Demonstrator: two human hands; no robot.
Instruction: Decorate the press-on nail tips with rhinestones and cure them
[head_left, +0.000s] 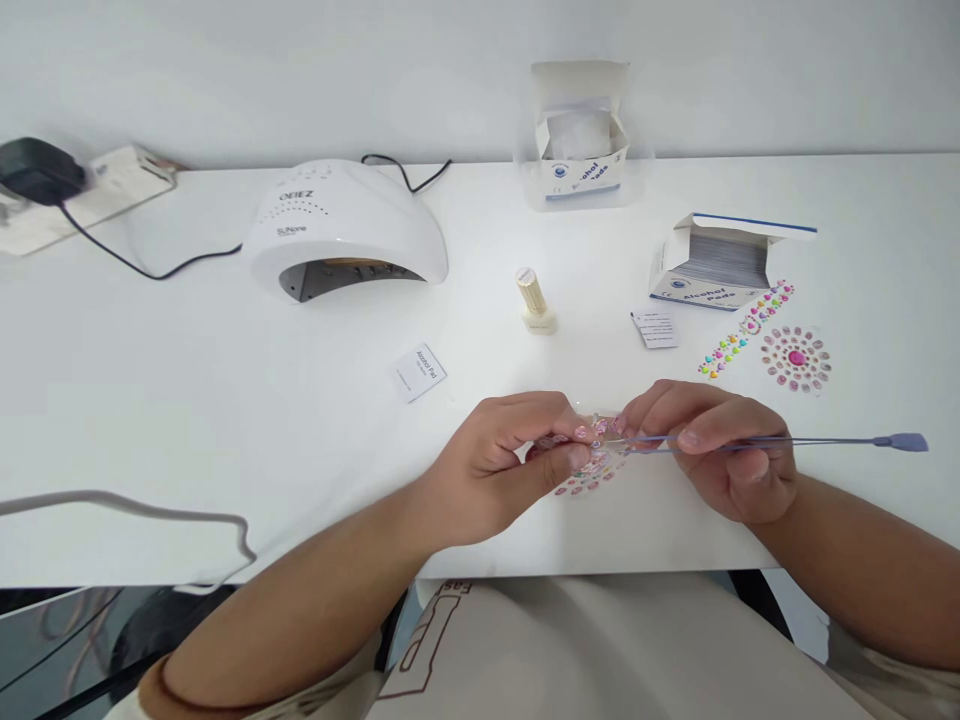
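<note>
My left hand (491, 465) is closed, with thumb and forefinger pinched over a round sheet of pink gem stickers (581, 487). The fingers hide much of that sheet. Purple tweezers (817, 441) lie through my right hand (724, 450), which is closed around them. Their flat purple end points right, while the thin tips reach the sheet beside my left thumb. The right fingertips are close to the sheet's upper right edge; whether they touch it is unclear. Any single gem at the tips is too small to tell.
Beyond my hands stand a nail polish bottle (535, 305), alcohol pad packets (421, 373) and an open alcohol pads box (705, 275). Another box (585, 165) is at the wall. More gem stickers (796, 358) lie right. A white nail lamp (349, 225) and its cord are left.
</note>
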